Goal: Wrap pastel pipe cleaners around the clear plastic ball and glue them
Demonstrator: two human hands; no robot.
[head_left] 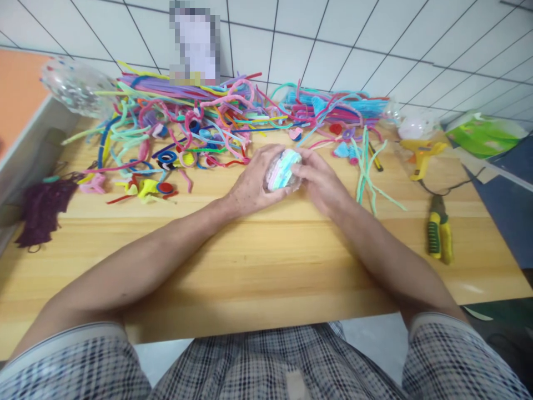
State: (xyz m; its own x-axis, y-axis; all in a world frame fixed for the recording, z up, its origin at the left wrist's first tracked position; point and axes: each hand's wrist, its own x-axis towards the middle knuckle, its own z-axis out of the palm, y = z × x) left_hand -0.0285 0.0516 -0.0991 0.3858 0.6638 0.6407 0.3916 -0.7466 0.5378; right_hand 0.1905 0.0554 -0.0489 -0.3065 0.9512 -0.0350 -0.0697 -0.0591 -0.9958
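Note:
Between my hands, above the middle of the wooden table, is a small rounded bundle [283, 170] with pastel pink, blue and mint stripes and a clear, shiny edge. Its exact kind is hard to make out. My left hand [259, 180] wraps round its left side, with the thumb below. On the right side, my right hand [318, 178] touches it, its fingers bent over the striped face. Just beyond my hands lie many loose and twisted pipe cleaners [166, 89] in mixed colours. Several mint pipe cleaners [365, 172] lie crossed to the right of my right hand.
A yellow glue gun [418, 155] with a black cord and green-yellow pliers [439, 230] lie at the right. A yellow cutter [376, 155] is by the mint stems. Purple tassels [48, 211] lie at the left. A tiled wall [350, 39] bounds the table's back.

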